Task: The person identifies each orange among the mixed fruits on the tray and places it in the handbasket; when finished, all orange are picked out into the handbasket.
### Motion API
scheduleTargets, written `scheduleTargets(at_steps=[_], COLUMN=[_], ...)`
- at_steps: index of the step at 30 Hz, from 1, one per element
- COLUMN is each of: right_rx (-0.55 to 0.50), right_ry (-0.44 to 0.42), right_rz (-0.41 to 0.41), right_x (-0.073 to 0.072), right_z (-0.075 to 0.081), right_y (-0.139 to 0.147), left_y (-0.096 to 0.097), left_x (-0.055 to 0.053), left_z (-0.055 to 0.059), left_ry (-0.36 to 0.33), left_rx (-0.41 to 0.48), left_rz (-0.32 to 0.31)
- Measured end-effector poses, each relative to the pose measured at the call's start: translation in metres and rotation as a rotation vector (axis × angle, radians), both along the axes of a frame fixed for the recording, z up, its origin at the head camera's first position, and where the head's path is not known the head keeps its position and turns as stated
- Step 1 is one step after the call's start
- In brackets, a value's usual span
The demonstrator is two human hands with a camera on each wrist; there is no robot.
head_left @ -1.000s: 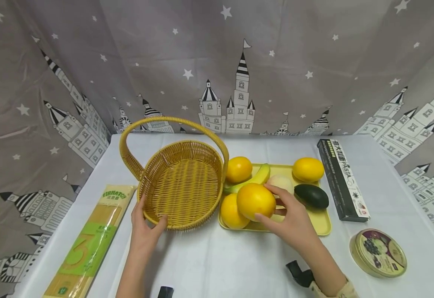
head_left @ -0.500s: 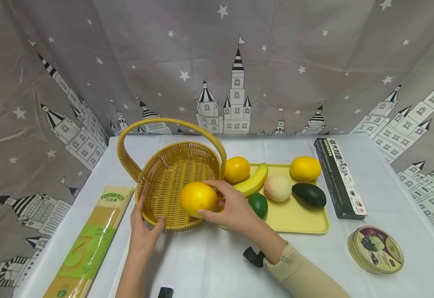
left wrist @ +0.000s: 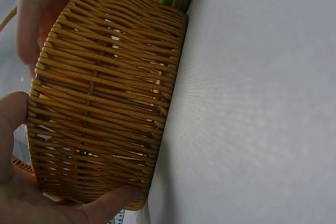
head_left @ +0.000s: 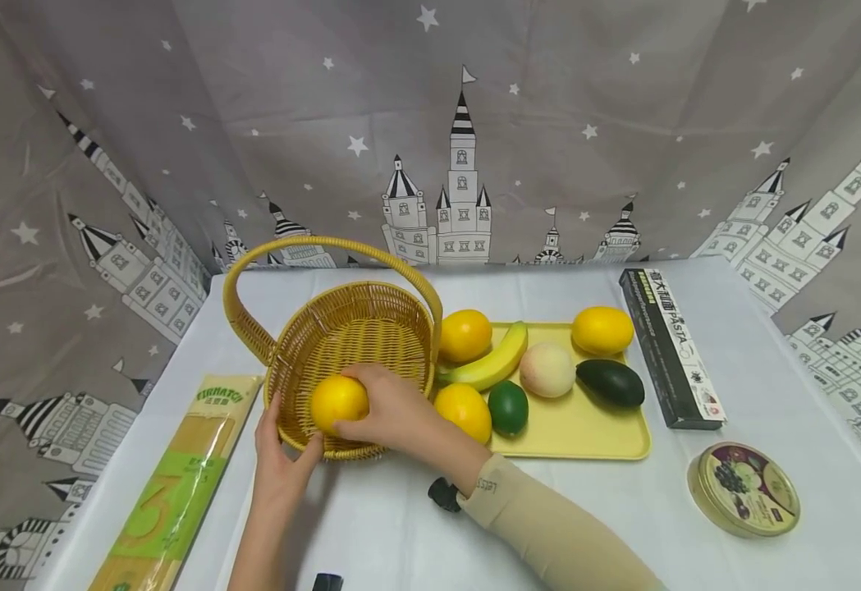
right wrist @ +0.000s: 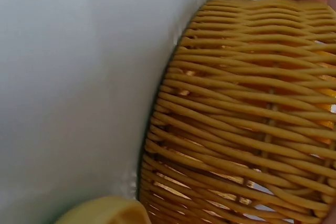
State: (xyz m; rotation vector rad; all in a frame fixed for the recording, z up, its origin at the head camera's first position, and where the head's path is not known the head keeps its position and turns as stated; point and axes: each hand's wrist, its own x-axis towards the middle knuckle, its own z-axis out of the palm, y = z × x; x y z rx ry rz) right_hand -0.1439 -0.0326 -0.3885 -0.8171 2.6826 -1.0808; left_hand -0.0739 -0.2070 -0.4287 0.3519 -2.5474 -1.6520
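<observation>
Wicker basket (head_left: 371, 308) stands on the worktop (head_left: 378, 517), its near left side held by the left grip (head_left: 282, 464). Inside the basket, the right grip (head_left: 393, 408) pinches a yellow fruit (head_left: 336, 404); right of the basket lies a tray (head_left: 570, 439).

The basket (head_left: 362, 335) looks woven, the held fruit (head_left: 336, 404) smooth.

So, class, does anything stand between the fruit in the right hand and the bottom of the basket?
Nothing visible does: the right hand holds the fruit inside the basket. The handle arches beyond it, and the left hand holds the near left side. The spot directly beneath is hidden.
</observation>
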Motion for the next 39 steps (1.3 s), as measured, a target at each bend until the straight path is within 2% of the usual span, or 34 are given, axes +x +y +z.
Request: scheduleTargets(at_steps=[5,14,27,35,39], right_rx=[0.077,0.129,0.13,0.06,-0.085], right_ry=[0.031,0.027,0.033,0.026,-0.023], right_rz=[0.043,0.077,0.117,0.063,-0.002], right_x=[-0.002,-0.002,0.004,0.008,0.01], right_z=[-0.005,-0.004,0.005,0.022,0.037], right_y=[-0.003,-0.002,0.017,0.044,0.063], left_y=[0.001,-0.001,-0.003,-0.002,-0.002], left_x=[0.001,0.0,0.001,0.001,0.001], left_z=[0.0,-0.001,-0.002,-0.002,-0.002], left_ry=[0.006,-0.004,-0.015,-0.006,0.003], left_rx=[0.008,0.029,0.03,0.037,0.038], left_rz=[0.005,0.001,-0.005,-0.004,0.0])
